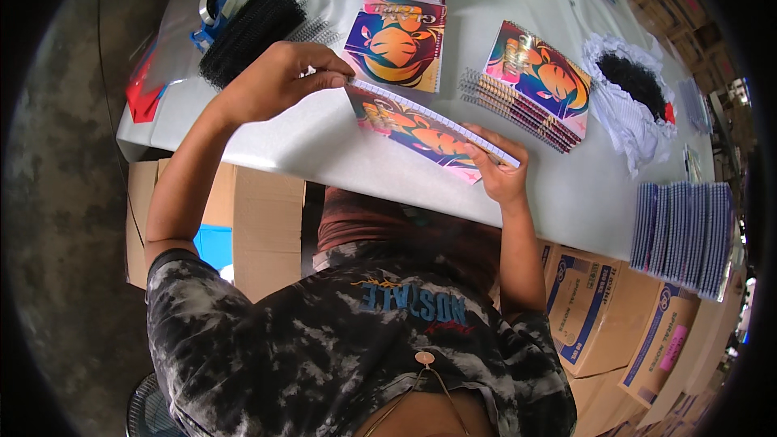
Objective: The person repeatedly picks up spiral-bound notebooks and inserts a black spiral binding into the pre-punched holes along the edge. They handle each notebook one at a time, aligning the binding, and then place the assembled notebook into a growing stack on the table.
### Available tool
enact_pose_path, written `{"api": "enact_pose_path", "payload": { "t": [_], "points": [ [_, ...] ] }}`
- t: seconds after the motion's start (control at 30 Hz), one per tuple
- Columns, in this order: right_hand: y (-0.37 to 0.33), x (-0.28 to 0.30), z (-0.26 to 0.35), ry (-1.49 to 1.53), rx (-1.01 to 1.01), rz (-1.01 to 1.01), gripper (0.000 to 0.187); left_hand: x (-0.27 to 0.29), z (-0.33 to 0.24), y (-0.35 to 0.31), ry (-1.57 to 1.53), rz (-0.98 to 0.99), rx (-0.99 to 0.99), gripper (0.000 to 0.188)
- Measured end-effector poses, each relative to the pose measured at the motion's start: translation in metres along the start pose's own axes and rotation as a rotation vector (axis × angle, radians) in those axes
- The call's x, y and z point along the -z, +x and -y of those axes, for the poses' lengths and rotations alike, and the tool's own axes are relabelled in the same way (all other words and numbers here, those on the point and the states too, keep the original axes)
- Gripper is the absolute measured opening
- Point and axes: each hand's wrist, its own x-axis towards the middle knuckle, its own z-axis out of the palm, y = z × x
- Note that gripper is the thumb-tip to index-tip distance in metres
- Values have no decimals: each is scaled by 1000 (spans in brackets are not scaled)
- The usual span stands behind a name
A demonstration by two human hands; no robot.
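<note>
A notebook (417, 139) with a colourful illustrated cover is held tilted over the near part of the table, its punched white edge turned upward. My left hand (279, 81) pinches the left end of that edge between thumb and fingertips. Anything thin in that pinch is too small to make out. At the other end, my right hand (503, 170) grips the notebook with the thumb on the cover and fingers behind. Just beyond lies a stack of matching notebooks (396, 48). A heap of black spiral coils (252, 36) lies beside my left hand.
Right of centre is a stack of spiral-bound notebooks (541, 85). Farther right, black coils (631, 85) rest in white cloth (627, 133). A tall notebook stack (681, 231) stands at the right edge. A blue tape dispenser (212, 23) sits far left. Cardboard boxes (595, 307) stand below the table.
</note>
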Motion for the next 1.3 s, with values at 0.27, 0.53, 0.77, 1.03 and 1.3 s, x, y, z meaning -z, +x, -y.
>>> {"api": "enact_pose_path", "payload": {
  "t": [0.27,0.53,0.77,1.03,1.3],
  "points": [
    [-7,-7,2,0,-39,4,29,-9,-20,6,560,-39,-159,36],
    [-8,-14,6,-211,99,-23,38,-8,-24,7,676,-57,-117,40],
    [-9,-18,4,-240,212,-36,38,-13,-23,-5,634,-185,-60,41],
    [-10,-23,5,-274,232,-36,39,-15,-25,-5,770,-251,-245,35],
    [-16,-34,12,-303,211,-72,34,-141,59,-24,999,-557,-418,109]
  ]
}}
